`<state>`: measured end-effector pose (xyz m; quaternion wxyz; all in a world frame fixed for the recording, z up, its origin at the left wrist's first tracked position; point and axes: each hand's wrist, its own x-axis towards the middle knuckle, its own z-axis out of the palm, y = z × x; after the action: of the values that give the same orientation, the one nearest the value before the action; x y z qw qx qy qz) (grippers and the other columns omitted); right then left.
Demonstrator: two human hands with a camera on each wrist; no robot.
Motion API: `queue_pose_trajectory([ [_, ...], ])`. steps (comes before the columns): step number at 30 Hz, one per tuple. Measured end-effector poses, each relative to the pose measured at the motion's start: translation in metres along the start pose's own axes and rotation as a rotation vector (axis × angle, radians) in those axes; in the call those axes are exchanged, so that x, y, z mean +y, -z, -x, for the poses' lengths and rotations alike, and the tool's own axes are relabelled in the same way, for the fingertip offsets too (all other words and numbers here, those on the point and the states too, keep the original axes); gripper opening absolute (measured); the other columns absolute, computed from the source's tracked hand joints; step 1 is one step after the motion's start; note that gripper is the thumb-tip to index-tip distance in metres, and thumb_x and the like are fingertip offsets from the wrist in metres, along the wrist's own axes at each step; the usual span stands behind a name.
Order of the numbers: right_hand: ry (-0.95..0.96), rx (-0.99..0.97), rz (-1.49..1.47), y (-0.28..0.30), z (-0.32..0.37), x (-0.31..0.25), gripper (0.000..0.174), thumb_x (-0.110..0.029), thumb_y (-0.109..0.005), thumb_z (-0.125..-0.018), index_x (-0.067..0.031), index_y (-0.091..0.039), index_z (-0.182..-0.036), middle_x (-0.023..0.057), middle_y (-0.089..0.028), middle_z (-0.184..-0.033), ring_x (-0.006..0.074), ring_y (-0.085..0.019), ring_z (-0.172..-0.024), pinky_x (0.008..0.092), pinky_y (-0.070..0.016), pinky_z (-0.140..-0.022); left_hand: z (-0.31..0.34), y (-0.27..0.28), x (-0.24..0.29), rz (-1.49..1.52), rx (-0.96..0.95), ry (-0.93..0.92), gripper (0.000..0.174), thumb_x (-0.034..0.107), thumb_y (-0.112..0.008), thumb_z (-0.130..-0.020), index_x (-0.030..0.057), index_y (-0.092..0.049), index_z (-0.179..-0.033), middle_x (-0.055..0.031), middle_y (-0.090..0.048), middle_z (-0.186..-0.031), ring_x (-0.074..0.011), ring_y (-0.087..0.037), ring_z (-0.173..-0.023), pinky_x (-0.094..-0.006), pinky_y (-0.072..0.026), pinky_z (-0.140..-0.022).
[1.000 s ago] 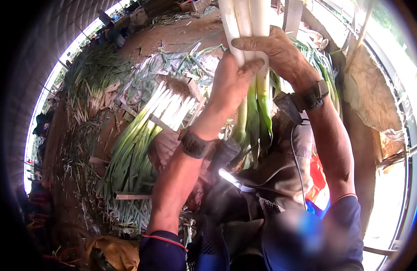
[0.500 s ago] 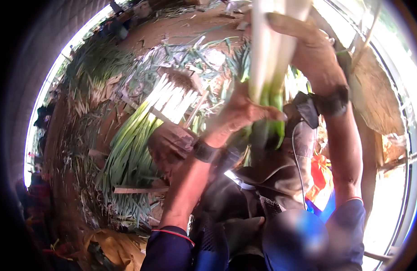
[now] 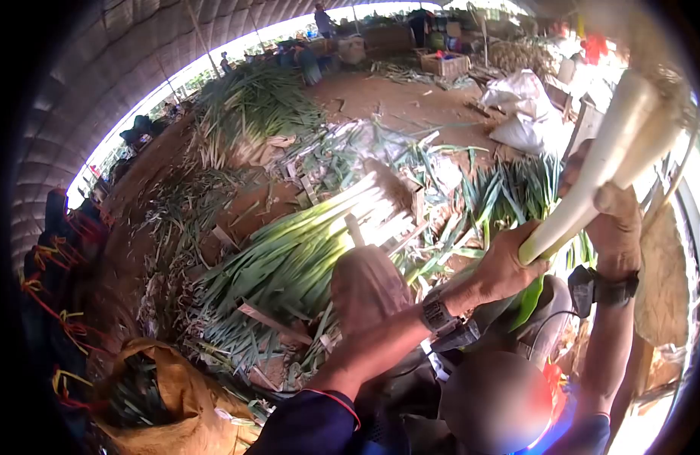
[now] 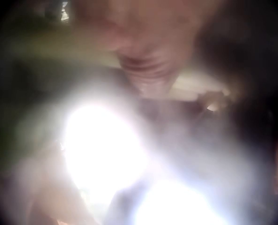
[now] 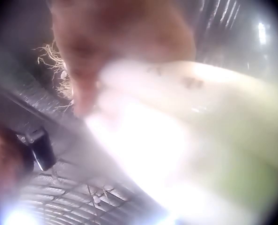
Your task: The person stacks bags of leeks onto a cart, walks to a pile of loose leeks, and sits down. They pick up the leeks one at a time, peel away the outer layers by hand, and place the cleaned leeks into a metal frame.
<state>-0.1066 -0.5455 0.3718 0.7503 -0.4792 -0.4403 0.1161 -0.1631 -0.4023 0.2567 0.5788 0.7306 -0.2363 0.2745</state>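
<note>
A few thick leeks (image 3: 611,148) slant across the right of the head view, roots up and green leaves down toward the lap. My left hand (image 3: 505,265) grips them low, where white turns green. Higher up, my right hand (image 3: 617,224) holds the white shanks, its thumb lying across them. In the right wrist view the right hand (image 5: 125,35) curls over the pale leeks (image 5: 185,117), with stringy roots (image 5: 59,70) past it. The left wrist view is blurred by glare; the left hand (image 4: 148,47) fills its top.
A bundle of leeks (image 3: 289,254) lies across a wooden frame (image 3: 270,320) to the left of my knee (image 3: 369,284). Behind are a leek heap (image 3: 259,106), white sacks (image 3: 520,110) and more leeks (image 3: 516,186). A tan sack (image 3: 179,387) sits at front left.
My head view has swung up, showing more of the shed. Both hands have shifted the leeks rightward in view and tilted them. The left hand, loosened half a second ago, now grips lower.
</note>
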Motion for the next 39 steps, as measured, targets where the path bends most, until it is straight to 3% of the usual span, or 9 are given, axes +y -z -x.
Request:
queue_pose_trajectory([
  [11, 0.33, -0.303, 0.284, 0.006, -0.076, -0.04, 0.075, -0.042, -0.07, -0.084, -0.0012, -0.041, -0.14, 0.0167, -0.05, -0.136, 0.0302, -0.05, -0.125, 0.0437, -0.0382, -0.108, -0.062, 0.128, 0.097, -0.763, 0.237, -0.454, 0.039, 0.012, -0.072, -0.079, 0.0032, -0.061, -0.116, -0.0132, -0.07, -0.096, -0.0225, -0.069, -0.082, -0.0336, -0.0557, -0.07],
  [15, 0.143, -0.376, 0.339, -0.056, -0.084, 0.002, 0.075, -0.044, -0.066, -0.087, 0.0019, -0.04, -0.141, 0.0188, -0.047, -0.14, 0.03, -0.054, -0.122, 0.0404, -0.0425, -0.105, -0.031, 0.204, 0.172, -0.808, 0.222, -0.106, 0.027, 0.006, -0.066, -0.084, -0.0088, -0.061, -0.107, -0.0218, -0.066, -0.101, -0.0287, -0.068, -0.081, -0.0371, -0.0588, -0.073],
  [21, -0.304, -0.38, 0.091, -0.025, -0.126, 0.138, 0.053, -0.021, -0.065, -0.092, 0.0001, -0.047, -0.137, 0.0125, -0.056, -0.133, 0.0243, -0.062, -0.112, 0.0342, -0.0511, -0.098, 0.049, 0.377, 0.195, -2.119, 0.299, -0.196, 0.038, 0.016, -0.066, -0.081, 0.0159, -0.062, -0.119, -0.0171, -0.069, -0.083, -0.0354, -0.068, -0.071, -0.0428, -0.0549, -0.065],
  [27, -0.504, -0.39, 0.044, 0.004, -0.112, 0.281, 0.046, -0.028, -0.054, -0.097, 0.0003, -0.05, -0.133, 0.0157, -0.056, -0.133, 0.0303, -0.058, -0.119, 0.0398, -0.0471, -0.102, 0.149, 0.412, 0.132, -1.961, 0.152, 0.735, 0.046, 0.012, -0.062, -0.078, 0.019, -0.06, -0.123, -0.0176, -0.069, -0.095, -0.0373, -0.067, -0.087, -0.0468, -0.0536, -0.074],
  [31, -0.575, -0.426, -0.201, 0.029, -0.057, 0.393, 0.113, -0.073, -0.072, -0.062, 0.0035, -0.041, -0.139, 0.024, -0.051, -0.136, 0.0384, -0.056, -0.119, 0.0475, -0.0426, -0.106, 0.204, 0.431, 0.009, -1.484, -0.005, 0.984, 0.043, 0.012, -0.065, -0.073, 0.0001, -0.063, -0.114, -0.0241, -0.068, -0.099, -0.0417, -0.065, -0.093, -0.046, -0.0517, -0.082],
  [33, -0.853, -0.456, 0.023, 0.025, -0.044, 0.441, 0.08, -0.045, -0.07, -0.082, 0.0095, -0.043, -0.134, 0.0238, -0.056, -0.129, 0.0343, -0.061, -0.113, 0.0407, -0.0487, -0.102, 0.195, 0.412, -0.043, -1.293, -0.149, 1.257, 0.036, 0.012, -0.07, -0.067, 0.0001, -0.066, -0.101, -0.0233, -0.069, -0.093, -0.0396, -0.067, -0.087, -0.0453, -0.0519, -0.075],
  [34, -0.64, -0.406, -0.622, 0.025, -0.016, 0.452, 0.061, -0.028, -0.064, -0.09, 0.0106, -0.045, -0.133, 0.0236, -0.059, -0.125, 0.0311, -0.063, -0.111, 0.0373, -0.0513, -0.098, 0.189, 0.402, -0.065, -1.153, -0.178, 1.327, 0.036, 0.012, -0.073, -0.064, -0.0027, -0.066, -0.097, -0.0236, -0.069, -0.085, -0.0366, -0.068, -0.08, -0.0433, -0.0526, -0.071],
  [36, -1.044, -0.293, 0.071, -0.009, -0.019, 0.455, 0.053, -0.026, -0.064, -0.092, 0.0099, -0.05, -0.129, 0.0233, -0.062, -0.119, 0.0283, -0.064, -0.107, 0.0348, -0.0529, -0.089, 0.173, 0.381, -0.105, -0.991, -0.214, 1.425, 0.039, 0.009, -0.077, -0.063, -0.0101, -0.065, -0.094, -0.0236, -0.069, -0.083, -0.0332, -0.069, -0.079, -0.0407, -0.0527, -0.072],
  [39, -1.076, -0.276, -0.084, -0.029, -0.009, 0.485, 0.045, -0.026, -0.063, -0.092, 0.0075, -0.057, -0.121, 0.0156, -0.066, -0.107, 0.0225, -0.066, -0.094, 0.0355, -0.0548, -0.084, 0.165, 0.371, -0.173, -0.739, -0.257, 1.511, 0.047, 0.004, -0.081, -0.062, -0.0148, -0.062, -0.101, -0.0252, -0.068, -0.094, -0.0328, -0.067, -0.09, -0.0394, -0.0513, -0.08],
])
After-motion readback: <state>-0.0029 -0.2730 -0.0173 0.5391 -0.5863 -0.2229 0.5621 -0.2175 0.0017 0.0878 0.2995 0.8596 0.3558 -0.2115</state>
